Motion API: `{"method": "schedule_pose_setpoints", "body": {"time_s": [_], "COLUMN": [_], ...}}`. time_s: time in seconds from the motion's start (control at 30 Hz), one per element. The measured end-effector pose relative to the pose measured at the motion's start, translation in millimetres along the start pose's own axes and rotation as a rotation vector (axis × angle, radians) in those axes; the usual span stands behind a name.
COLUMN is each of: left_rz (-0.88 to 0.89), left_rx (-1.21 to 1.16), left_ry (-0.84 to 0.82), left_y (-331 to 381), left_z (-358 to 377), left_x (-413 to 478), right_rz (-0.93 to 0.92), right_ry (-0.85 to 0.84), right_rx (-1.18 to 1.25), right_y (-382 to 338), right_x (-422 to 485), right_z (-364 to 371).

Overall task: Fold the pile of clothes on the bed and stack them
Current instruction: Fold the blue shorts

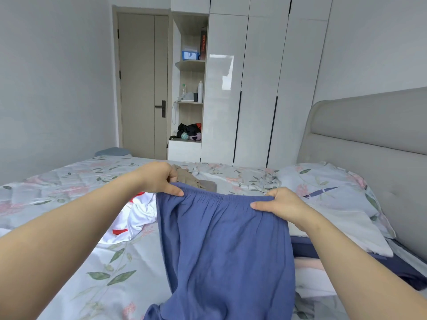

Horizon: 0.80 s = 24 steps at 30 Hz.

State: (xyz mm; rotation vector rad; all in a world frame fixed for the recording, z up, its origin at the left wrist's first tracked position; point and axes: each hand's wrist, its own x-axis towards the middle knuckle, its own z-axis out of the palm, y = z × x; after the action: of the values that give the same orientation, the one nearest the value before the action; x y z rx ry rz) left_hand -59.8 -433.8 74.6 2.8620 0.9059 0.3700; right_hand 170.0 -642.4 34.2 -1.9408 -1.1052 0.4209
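I hold up a pair of blue trousers (226, 245) by the elastic waistband, and they hang down over the bed (69, 239). My left hand (161, 179) pinches the waistband's left end. My right hand (282, 206) pinches its right end. A white garment with red trim (138, 215) lies crumpled on the bed behind the trousers at the left. A folded tan garment (198, 181) lies farther back, partly hidden by my left hand. Dark blue and pale pink clothes (309, 257) lie at the right, partly under my right arm.
A floral pillow (328, 181) and a white pillow (346, 229) lie by the grey padded headboard (369, 144) at the right. White wardrobes (254, 88), open shelves (189, 88) and a closed door (143, 88) stand beyond the bed's far side.
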Motion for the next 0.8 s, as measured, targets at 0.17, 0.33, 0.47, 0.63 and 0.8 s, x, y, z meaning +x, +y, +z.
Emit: {"method": "schedule_pose_setpoints", "body": {"time_s": [0.17, 0.33, 0.47, 0.63, 0.8], "left_rz": [-0.097, -0.235, -0.373, -0.451, -0.288], "left_rx": [-0.244, -0.715, -0.645, -1.214, -1.630], "left_ry": [0.069, -0.315, -0.229, -0.068, 0.261], "left_y": [2.8, -8.8, -25.2, -0.1, 27.1], "left_z": [-4.7, -31.7, -41.5, -41.6, -62.8], "left_x": [3.3, -8.2, -16.9, -22.0, -20.9], "right_rz": [-0.051, 0.039, 0.177, 0.315, 0.030], "right_ry": [0.271, -0.097, -0.286, -0.038, 0.174], "right_rx": [-0.200, -0.112, -0.083, 0.521, 0.770], "right_y": [-3.1, -19.0, -28.9, -41.7, -82.1], "right_x": [10.5, 2.1, -10.8, -9.2, -0.7], "right_z": [-3.1, -24.5, -42.5, -29.5, -24.8]}}
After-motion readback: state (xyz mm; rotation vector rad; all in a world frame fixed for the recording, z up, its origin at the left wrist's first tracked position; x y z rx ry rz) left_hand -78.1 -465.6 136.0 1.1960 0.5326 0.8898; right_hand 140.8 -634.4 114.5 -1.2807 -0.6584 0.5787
